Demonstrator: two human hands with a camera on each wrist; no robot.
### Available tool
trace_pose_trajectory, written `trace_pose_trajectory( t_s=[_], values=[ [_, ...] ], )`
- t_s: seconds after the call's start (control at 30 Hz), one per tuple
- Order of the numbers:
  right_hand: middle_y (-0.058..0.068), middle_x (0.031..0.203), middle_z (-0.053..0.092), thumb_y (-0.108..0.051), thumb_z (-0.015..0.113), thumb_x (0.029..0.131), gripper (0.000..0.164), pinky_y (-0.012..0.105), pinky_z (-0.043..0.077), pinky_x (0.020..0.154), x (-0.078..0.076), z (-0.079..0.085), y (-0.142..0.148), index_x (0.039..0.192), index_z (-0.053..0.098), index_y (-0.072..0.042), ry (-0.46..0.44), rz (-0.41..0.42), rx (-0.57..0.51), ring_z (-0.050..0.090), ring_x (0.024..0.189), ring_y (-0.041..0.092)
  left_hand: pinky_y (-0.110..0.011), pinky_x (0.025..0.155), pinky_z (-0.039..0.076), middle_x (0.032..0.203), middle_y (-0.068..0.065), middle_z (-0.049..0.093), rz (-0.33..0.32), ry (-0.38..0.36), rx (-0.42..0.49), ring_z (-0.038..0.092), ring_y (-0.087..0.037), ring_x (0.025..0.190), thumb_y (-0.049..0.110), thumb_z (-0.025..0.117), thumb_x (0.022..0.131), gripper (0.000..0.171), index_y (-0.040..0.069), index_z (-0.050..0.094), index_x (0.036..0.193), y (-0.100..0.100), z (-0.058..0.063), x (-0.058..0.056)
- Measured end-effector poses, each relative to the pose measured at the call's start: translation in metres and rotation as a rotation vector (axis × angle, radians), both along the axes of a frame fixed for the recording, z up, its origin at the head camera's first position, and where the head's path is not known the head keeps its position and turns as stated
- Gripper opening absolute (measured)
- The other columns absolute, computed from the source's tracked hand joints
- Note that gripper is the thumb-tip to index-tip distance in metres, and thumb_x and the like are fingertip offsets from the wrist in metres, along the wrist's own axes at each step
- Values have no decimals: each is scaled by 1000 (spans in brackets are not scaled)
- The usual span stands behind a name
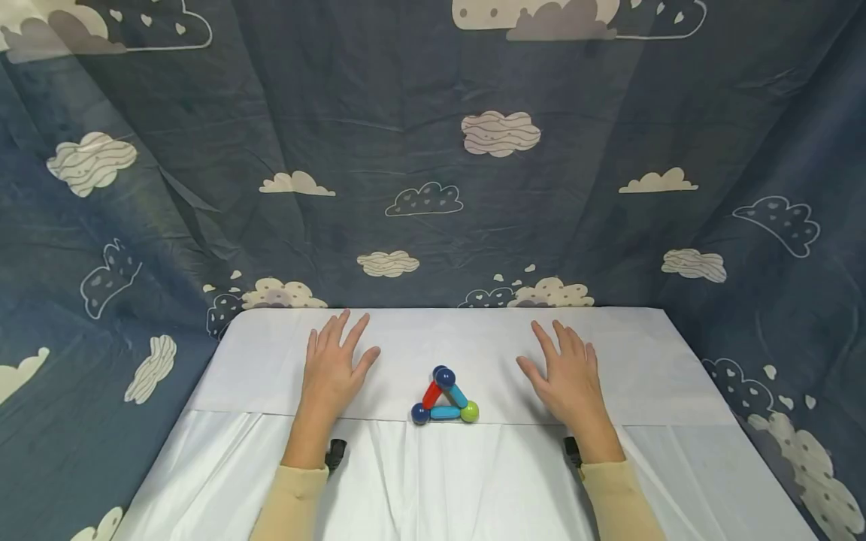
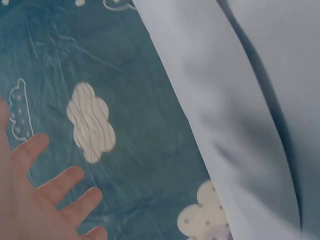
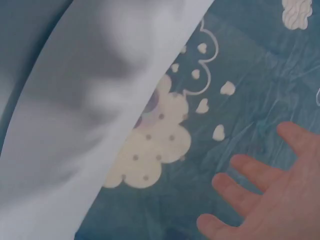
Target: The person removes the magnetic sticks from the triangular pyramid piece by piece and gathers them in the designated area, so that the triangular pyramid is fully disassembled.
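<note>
Near the middle of the white table, a small frame of magnetic rods and balls (image 1: 445,412) stands between the two hands. Light blue rods and a red rod join dark blue balls and one lime green ball; part of its far side is hidden. To its left, my left hand (image 1: 333,373) is spread with the fingers pointing away and holds nothing. My right hand (image 1: 567,377), on the other side, is likewise spread and bare. Each wrist view shows spread fingers, the left hand (image 2: 45,195) at lower left and the right hand (image 3: 270,190) at lower right.
A white cloth (image 1: 203,458) with a crosswise seam covers the table. Dark blue fabric (image 1: 379,150) printed with clouds hangs behind it and at both sides. A small black device (image 1: 335,454) sits at the left wrist, another (image 1: 572,451) at the right.
</note>
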State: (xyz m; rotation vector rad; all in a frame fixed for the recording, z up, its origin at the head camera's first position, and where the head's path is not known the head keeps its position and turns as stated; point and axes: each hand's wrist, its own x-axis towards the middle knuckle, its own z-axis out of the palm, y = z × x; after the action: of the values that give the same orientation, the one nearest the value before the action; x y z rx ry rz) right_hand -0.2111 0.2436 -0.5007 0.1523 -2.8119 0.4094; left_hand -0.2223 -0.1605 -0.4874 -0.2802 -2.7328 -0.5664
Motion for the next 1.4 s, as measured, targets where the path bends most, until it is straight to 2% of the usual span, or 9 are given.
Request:
trace_pose_trajectory(
  t_s=[0.13,0.23,0.33,0.43,0.63,0.77,0.9,1.17,1.4],
  values=[
    [25,153,49,-55,57,104,70,70,35,113,3,1,-13,163,41,-20,47,37,-29,49,138,50,-65,128,24,163,-15,47,-51,23,68,42,-39,153,52,56,106,61,26,47,161,13,0,3],
    [19,128,63,-53,61,103,68,58,48,95,5,3,-24,159,46,-18,56,64,-95,61,109,40,-60,119,40,148,-13,60,-94,44,127,56,-36,138,49,59,106,58,26,51,158,24,1,6],
    [9,100,64,-51,63,103,65,41,47,76,8,6,-34,156,51,-16,4,102,-219,57,82,23,-51,100,55,129,-8,70,-148,33,201,66,-30,118,47,62,105,55,25,55,155,36,1,10],
    [2,85,59,-48,64,104,61,30,41,65,10,6,-42,153,52,-15,-94,149,-382,48,69,14,-46,88,58,115,-3,73,-217,-18,283,70,-23,105,45,63,105,52,26,57,153,47,0,14],
    [-1,76,54,-42,68,104,51,25,39,63,11,-2,-56,147,59,-17,-281,209,-628,46,66,12,-46,90,60,106,5,73,-320,-150,403,69,-14,98,41,67,104,49,30,59,151,63,-3,18],
    [-2,71,49,-33,71,103,44,25,37,62,11,-6,-64,142,64,-14,-351,253,-705,42,64,12,-40,88,60,102,7,74,-363,-201,429,70,-11,93,41,70,103,48,30,60,148,70,-6,18],
    [-3,65,48,-32,73,101,46,24,35,58,12,-11,-71,141,64,-11,-417,285,-748,41,59,10,-28,82,58,100,9,74,-401,-243,431,70,-9,91,41,72,101,47,29,62,146,75,-13,16],
    [-2,58,56,-30,74,101,48,23,36,43,16,-22,-82,141,60,-7,-601,333,-912,44,40,9,-24,76,56,105,7,72,-435,-332,514,69,-8,91,40,76,99,50,29,63,145,85,-29,17],
    [-1,58,60,-22,70,103,37,22,37,41,19,-28,-90,134,62,-4,-615,345,-925,47,38,7,-24,76,55,104,5,73,-421,-319,510,67,-8,89,45,77,97,49,25,67,141,94,-39,20]
  ],
)
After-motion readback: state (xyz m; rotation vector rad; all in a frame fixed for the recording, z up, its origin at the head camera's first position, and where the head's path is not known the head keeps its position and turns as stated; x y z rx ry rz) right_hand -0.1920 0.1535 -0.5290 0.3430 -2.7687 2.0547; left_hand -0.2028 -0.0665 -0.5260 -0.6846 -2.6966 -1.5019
